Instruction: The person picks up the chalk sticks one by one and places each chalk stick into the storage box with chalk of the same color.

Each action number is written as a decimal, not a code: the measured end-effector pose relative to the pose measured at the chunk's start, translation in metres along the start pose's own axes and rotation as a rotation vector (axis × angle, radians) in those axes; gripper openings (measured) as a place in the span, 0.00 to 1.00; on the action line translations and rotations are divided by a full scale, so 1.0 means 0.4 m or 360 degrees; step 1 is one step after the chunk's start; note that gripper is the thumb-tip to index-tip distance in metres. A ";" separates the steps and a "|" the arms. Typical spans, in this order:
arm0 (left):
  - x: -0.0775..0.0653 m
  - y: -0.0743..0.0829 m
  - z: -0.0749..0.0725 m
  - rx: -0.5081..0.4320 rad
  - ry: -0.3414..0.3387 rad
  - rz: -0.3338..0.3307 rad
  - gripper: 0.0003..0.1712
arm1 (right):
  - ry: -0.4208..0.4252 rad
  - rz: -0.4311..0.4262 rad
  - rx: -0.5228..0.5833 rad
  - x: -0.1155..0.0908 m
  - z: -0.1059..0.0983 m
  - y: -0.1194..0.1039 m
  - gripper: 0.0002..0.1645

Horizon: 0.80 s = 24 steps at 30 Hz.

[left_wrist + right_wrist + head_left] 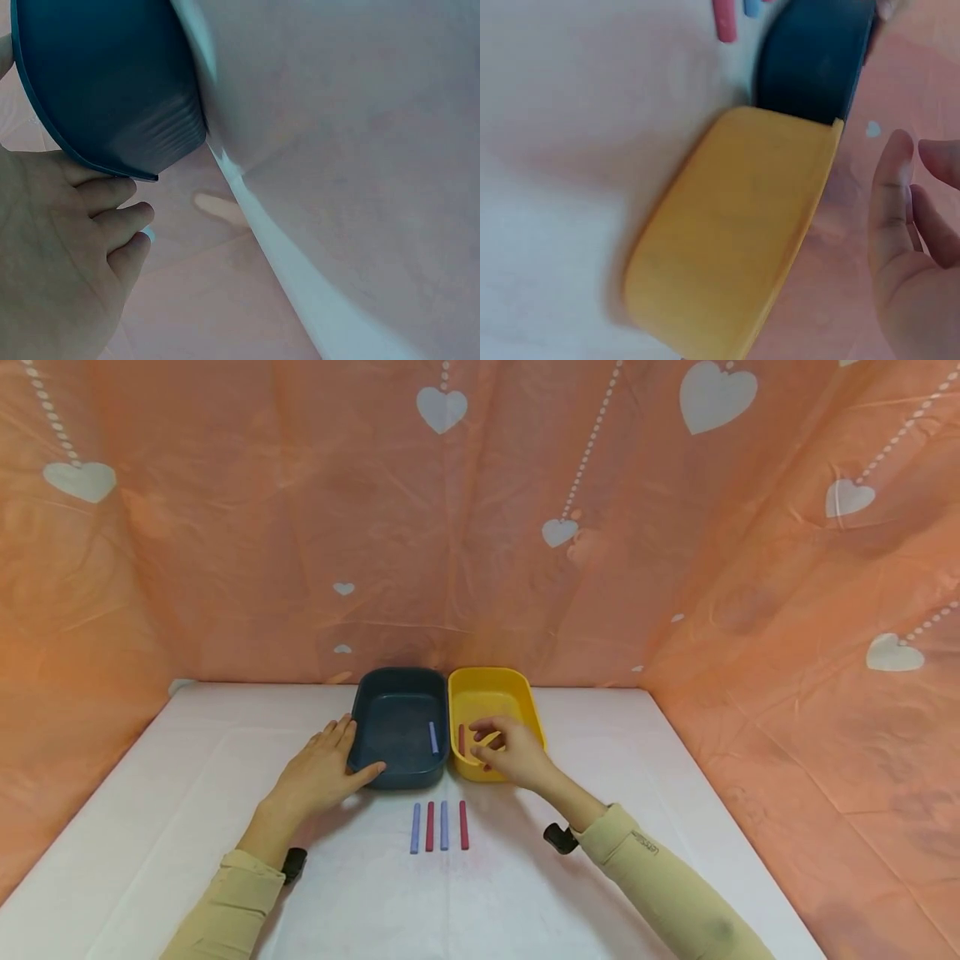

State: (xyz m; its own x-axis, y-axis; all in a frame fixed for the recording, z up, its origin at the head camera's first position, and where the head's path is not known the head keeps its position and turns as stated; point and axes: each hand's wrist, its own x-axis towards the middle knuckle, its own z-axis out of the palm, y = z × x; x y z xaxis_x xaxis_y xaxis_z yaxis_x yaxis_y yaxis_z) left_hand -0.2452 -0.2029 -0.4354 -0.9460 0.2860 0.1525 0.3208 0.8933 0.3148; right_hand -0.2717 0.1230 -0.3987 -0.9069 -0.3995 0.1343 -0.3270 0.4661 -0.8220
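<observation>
My left hand [318,770] rests against the left side of a dark blue plastic bin [400,779], its fingers extended and the thumb at the near rim. In the left wrist view, the fingers [105,196] touch the edge of that bin. Over a yellow bin [531,714], my right hand [517,755] hovers with bent fingers; the right wrist view shows a gap between thumb and fingers and nothing held. A red chalk stick [461,740] lies in the yellow bin beside the fingertips. One lilac chalk stick [433,737] lies in the blue bin.
In front of the bins, two lilac sticks [416,828] and two red sticks [463,825] lie in an alternating row on the white tabletop [360,902]. The bins stand side by side near an orange curtain [450,568] with white hearts, which also hangs on both sides.
</observation>
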 end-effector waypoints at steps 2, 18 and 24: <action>0.000 -0.001 0.000 0.0000 -0.0002 -0.0003 0.58 | -0.0003 0.0004 -0.0011 -0.017 0.005 0.003 0.21; 0.002 -0.002 -0.001 0.0001 -0.0018 -0.0009 0.58 | -0.0153 -0.0082 -0.0100 -0.108 0.074 0.048 0.20; 0.003 -0.003 0.003 0.0002 -0.0017 -0.0011 0.58 | -0.0305 -0.0012 -0.0126 -0.112 0.096 0.065 0.19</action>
State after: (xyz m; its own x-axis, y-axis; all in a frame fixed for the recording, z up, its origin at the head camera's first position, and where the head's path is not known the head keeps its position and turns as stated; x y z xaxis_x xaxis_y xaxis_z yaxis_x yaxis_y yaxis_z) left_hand -0.2469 -0.2032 -0.4367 -0.9486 0.2838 0.1402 0.3145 0.8956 0.3147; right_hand -0.2294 0.1227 -0.4475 -0.8397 -0.5424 0.0264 -0.3603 0.5201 -0.7744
